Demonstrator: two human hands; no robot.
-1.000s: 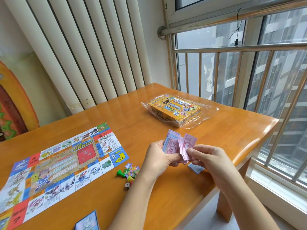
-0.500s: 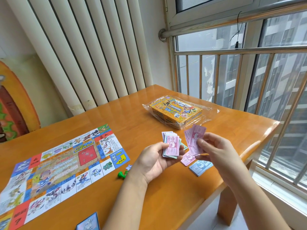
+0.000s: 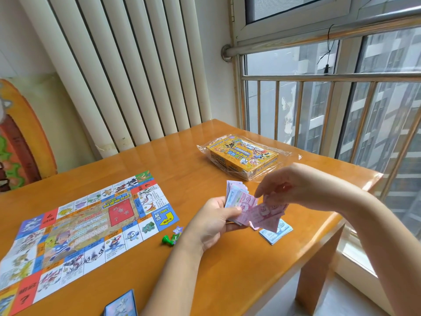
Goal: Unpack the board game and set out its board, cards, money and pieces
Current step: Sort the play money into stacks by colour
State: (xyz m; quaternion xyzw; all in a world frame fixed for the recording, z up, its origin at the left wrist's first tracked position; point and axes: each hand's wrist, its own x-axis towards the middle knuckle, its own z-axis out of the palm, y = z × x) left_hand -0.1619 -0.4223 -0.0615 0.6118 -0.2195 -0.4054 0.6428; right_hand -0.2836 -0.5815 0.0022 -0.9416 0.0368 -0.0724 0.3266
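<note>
Here the left hand grips the fanned money at centre frame; the right hand, just right of it, pinches loose pink notes above the table, and the blue pile lies just below, nearer the right hand

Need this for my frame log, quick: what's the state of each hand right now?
Left hand: grips the stack of play money.
Right hand: reaching down to the pink notes, blurred; grip cannot be told.
</note>
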